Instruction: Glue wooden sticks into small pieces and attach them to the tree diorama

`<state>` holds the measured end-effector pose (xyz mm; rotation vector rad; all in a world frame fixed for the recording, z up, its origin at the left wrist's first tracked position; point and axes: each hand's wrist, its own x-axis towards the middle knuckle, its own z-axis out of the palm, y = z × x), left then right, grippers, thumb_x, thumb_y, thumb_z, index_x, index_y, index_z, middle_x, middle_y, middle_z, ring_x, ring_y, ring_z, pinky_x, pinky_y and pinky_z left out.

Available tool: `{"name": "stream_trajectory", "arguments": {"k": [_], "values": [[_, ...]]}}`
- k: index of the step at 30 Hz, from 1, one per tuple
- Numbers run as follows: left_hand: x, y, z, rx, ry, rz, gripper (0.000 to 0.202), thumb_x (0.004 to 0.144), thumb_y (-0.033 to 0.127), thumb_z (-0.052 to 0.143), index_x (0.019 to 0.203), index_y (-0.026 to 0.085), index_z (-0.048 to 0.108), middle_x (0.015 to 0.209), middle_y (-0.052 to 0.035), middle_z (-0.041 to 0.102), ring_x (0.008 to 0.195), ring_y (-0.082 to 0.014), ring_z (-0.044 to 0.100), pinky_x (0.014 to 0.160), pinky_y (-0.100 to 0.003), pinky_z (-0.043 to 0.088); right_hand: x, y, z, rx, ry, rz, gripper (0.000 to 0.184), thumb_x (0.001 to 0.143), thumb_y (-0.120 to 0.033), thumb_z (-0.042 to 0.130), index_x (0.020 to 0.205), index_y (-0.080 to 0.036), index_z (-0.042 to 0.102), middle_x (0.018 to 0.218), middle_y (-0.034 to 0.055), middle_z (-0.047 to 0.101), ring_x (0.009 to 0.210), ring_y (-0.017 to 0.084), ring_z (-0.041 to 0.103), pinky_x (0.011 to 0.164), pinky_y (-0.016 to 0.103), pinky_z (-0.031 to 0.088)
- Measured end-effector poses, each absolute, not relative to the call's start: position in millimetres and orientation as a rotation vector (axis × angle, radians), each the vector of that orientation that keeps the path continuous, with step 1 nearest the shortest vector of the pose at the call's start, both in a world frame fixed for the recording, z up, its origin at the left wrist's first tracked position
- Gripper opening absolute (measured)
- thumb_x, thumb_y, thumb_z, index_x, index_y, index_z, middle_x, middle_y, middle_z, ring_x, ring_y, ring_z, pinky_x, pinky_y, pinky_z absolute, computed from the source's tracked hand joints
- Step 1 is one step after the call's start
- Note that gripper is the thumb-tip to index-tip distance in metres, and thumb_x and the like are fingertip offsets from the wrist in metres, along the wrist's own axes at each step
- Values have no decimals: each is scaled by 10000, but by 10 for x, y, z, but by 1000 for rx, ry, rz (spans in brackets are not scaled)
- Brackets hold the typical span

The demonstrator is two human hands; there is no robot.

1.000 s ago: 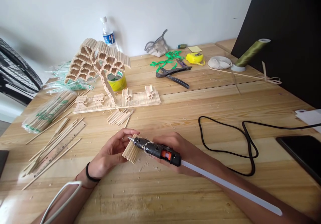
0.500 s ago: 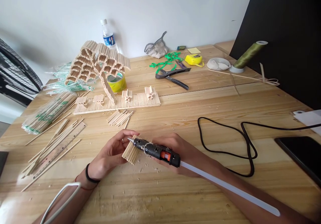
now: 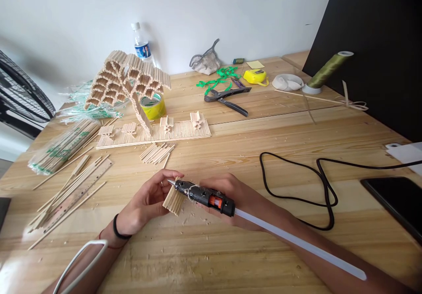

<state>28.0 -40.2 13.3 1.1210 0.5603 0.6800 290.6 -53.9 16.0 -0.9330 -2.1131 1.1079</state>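
My left hand (image 3: 150,199) is closed on a small panel of wooden sticks (image 3: 173,202) laid side by side, held just above the table. In my right hand (image 3: 224,197) is a black glue gun (image 3: 201,195), its metal tip pointing left over the panel's far edge, close to my left fingers. Whether the tip touches the wood I cannot tell. A long whitish glue stick (image 3: 300,243) sticks out of the gun's back end, above my right forearm. Beyond my hands lies a loose row of short sticks (image 3: 157,153).
Behind stands a stick-built model tree (image 3: 141,114) on a slatted base (image 3: 181,130). Long sticks and a ruler (image 3: 77,193) lie at left, beside a bagged stick bundle (image 3: 64,147). A black cable (image 3: 296,164) and phone (image 3: 392,204) are at right; pliers (image 3: 227,98) lie further back.
The glue gun and the stick panel have barely shifted. Both hands keep their grip, and the whole view has moved very slightly.
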Motion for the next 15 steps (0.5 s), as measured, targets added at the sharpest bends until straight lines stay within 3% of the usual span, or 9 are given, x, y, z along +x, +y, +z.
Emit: {"name": "stream_trajectory", "arguments": {"k": [15], "values": [[271,-430,132,1163,589,645,528,917,237,769,1409,253,577,1184,-99,636,1032,-197,592,815,-263,459,2894,-534,169,-892,-2102,1093,276,738,22,618,737,-210,469,644,-73,504,569,91,434,543,211,301]]}}
